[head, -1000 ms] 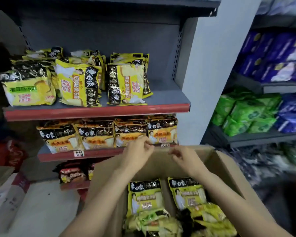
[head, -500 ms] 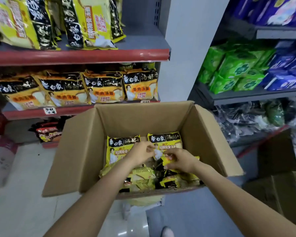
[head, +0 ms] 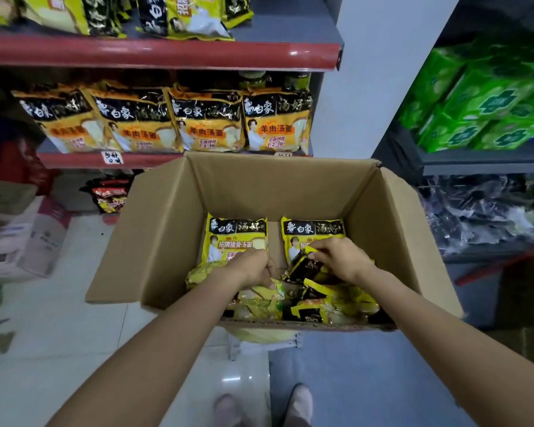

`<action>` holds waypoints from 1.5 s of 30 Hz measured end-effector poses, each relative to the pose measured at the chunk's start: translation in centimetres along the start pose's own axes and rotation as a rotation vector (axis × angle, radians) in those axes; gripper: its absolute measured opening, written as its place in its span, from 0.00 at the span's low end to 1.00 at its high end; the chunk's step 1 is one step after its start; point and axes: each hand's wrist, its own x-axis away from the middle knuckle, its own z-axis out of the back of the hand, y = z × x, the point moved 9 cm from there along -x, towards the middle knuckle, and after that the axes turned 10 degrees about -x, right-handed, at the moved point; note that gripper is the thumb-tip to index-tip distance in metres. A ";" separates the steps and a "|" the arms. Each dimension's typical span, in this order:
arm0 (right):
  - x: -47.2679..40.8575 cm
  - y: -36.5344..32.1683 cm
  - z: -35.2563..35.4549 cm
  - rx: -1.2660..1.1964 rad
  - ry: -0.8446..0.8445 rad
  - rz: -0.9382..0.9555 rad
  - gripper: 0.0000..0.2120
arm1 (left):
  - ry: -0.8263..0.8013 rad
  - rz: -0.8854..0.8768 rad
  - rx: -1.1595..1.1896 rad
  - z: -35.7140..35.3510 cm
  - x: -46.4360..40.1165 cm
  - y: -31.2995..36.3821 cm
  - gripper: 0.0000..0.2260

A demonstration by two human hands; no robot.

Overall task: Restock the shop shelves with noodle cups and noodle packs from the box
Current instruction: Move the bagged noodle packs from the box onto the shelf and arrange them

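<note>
Already both hands are down in the open box (head: 167, 229), the left hand (head: 253, 268) gripping a yellow noodle pack (head: 259, 298) and the right hand (head: 339, 260) pinching a dark pack (head: 302, 268) by its corner, so that slippery wrapper may tear or slide free on lifting.

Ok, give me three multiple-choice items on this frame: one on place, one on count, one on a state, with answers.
1. Where are both hands?
A. On the shelf
B. Inside the cardboard box
C. On the floor

2. How many orange noodle packs front the middle shelf?
A. Two
B. Four
C. Seven

3. The box flaps are:
A. Open
B. Taped shut
C. Cut off

B: left hand and right hand reach into the cardboard box.
B: four orange noodle packs stand in a row.
A: flaps spread outward.
</note>
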 end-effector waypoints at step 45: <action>9.5 -16.8 22.2 -0.469 0.906 0.281 0.19 | 1.047 -0.225 0.470 32.0 18.2 2.0 0.06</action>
